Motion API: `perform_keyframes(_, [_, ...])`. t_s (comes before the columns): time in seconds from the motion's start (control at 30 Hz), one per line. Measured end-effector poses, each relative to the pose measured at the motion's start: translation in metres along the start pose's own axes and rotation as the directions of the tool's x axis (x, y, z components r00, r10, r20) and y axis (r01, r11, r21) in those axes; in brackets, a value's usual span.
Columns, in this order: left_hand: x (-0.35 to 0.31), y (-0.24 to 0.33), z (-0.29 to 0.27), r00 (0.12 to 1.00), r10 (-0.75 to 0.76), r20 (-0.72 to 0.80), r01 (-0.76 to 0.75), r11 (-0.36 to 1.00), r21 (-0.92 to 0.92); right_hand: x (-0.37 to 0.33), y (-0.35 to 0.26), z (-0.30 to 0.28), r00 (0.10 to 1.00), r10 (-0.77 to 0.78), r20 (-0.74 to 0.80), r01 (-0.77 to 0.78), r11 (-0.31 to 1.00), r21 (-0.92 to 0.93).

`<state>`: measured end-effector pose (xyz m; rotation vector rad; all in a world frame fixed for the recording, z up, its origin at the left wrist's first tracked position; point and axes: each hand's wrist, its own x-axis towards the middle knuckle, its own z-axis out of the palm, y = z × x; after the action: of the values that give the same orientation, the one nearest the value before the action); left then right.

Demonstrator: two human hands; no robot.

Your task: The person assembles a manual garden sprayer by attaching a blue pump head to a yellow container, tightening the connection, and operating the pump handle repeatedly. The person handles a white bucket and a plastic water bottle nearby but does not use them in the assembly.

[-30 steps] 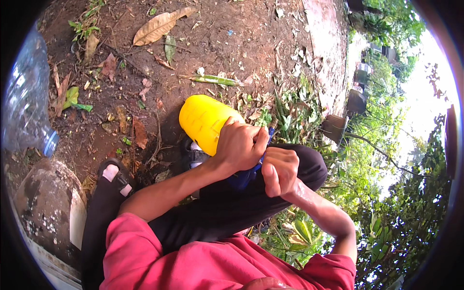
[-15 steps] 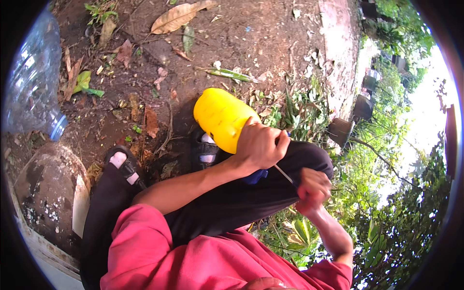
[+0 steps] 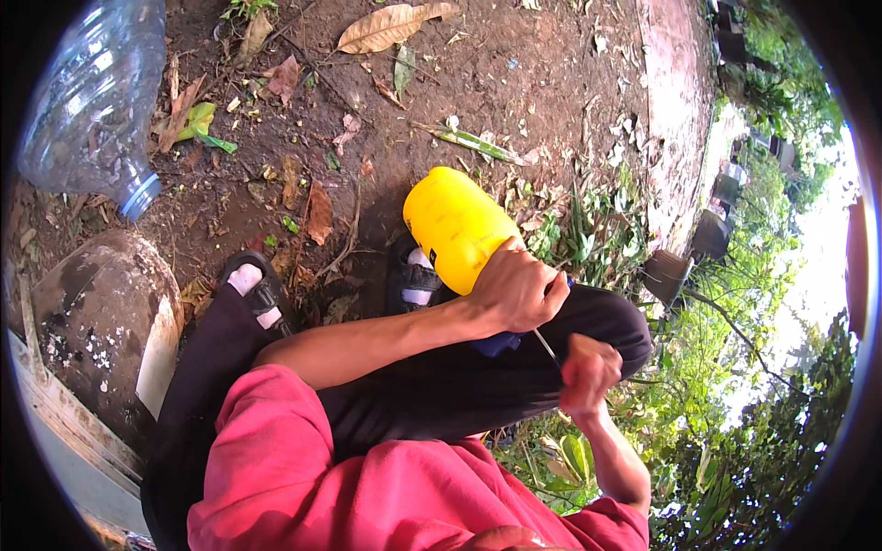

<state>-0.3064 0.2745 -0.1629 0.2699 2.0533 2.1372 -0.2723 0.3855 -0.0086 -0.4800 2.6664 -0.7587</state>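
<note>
A bright yellow rounded plastic container point(image 3: 459, 225) lies tilted over my bent knee. My left hand point(image 3: 516, 289) is closed round its near end, where dark blue parts point(image 3: 497, 343) show below the wrist. My right hand point(image 3: 588, 372), slightly smeared by motion, is a fist around a thin metal rod point(image 3: 546, 344). The rod runs from that fist up to the left hand; its tip is hidden there, and its grip end is covered by the fingers. Dark trousers point(image 3: 423, 376) lie under both hands.
A big clear plastic bottle point(image 3: 101, 110) with a blue neck lies at the far left. Below it rests a dirty, dark rounded object point(image 3: 101, 321). Dry leaves point(image 3: 390, 28) and twigs litter the brown soil. Green plants point(image 3: 735, 358) grow along the right, beside a dark bucket-like object point(image 3: 668, 274).
The whole view has shifted, so the surroundings sit farther right. The right fist has moved slightly relative to the left hand. Both hands keep their holds.
</note>
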Motion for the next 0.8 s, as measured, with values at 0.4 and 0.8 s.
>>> perform_keyframes(0.4, [0.026,0.015,-0.009,0.988,-0.152,-0.033,0.151,0.988,-0.023,0.027,0.006,-0.008,0.976,-0.104,-0.194,0.111,0.994,0.024])
perform_keyframes(0.8, [0.025,0.006,-0.022,0.994,-0.095,-0.053,0.089,0.991,-0.104,0.042,-0.009,-0.002,0.976,0.218,-0.029,-0.216,0.975,0.047])
